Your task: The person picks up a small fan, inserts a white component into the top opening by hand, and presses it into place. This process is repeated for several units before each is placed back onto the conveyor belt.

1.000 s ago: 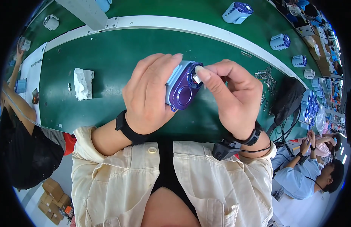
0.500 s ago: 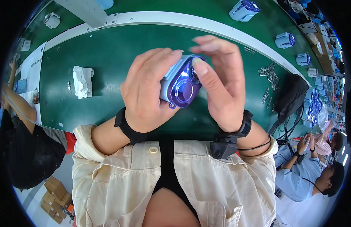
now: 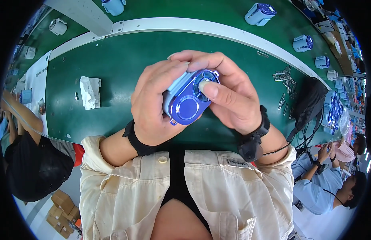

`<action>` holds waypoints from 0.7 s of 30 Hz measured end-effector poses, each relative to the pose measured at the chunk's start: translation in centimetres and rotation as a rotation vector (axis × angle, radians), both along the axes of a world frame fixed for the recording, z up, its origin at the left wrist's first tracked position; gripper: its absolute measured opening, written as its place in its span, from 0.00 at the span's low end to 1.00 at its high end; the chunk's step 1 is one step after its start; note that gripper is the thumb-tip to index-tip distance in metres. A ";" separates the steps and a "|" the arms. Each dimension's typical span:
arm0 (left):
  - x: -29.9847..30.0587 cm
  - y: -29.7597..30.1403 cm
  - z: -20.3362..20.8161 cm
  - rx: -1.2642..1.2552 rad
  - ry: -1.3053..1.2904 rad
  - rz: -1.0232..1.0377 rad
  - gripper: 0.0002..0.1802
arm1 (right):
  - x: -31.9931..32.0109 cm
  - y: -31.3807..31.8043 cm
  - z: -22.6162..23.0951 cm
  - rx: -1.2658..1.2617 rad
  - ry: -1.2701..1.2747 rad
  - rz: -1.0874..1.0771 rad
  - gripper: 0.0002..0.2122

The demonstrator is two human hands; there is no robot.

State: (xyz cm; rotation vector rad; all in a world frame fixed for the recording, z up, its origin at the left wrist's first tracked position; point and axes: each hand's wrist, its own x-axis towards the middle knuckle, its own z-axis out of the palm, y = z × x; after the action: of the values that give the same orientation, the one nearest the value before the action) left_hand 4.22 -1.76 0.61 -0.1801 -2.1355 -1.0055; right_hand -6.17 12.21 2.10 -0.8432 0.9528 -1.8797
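Above the green table, both hands hold a small light-blue plastic device (image 3: 188,109) with a shiny violet-blue face. The face carries a large raised round disc and a smaller round recess, with a small loop at either end. My left hand (image 3: 150,105) wraps round the left side, its fingers over the top edge. My right hand (image 3: 238,98) has its fingers closed behind the far side and its thumb on the smaller recess. That thumb covers the recess's middle, and the device's underside is hidden.
Crumpled white paper (image 3: 90,93) lies at left. Metal clips (image 3: 287,82) and a black mesh pouch (image 3: 310,98) with cables lie at right. Beyond a white rail (image 3: 173,25) stand similar blue devices (image 3: 260,14). Co-workers sit left (image 3: 37,166) and right (image 3: 321,190).
My right hand has come down onto the device, its fingers closing round the far side and its thumb on the recess. The device now shows its face more fully and sits slightly lower.
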 end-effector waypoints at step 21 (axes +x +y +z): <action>-0.1 -0.4 -0.4 -0.054 -0.001 0.009 0.44 | 0.7 -0.5 0.1 -0.027 0.093 -0.095 0.15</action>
State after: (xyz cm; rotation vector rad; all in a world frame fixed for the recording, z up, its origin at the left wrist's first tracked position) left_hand 4.15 -2.17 0.17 -0.1965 -2.1638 -0.9436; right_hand -5.46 11.71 2.15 -0.9227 1.0428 -1.9523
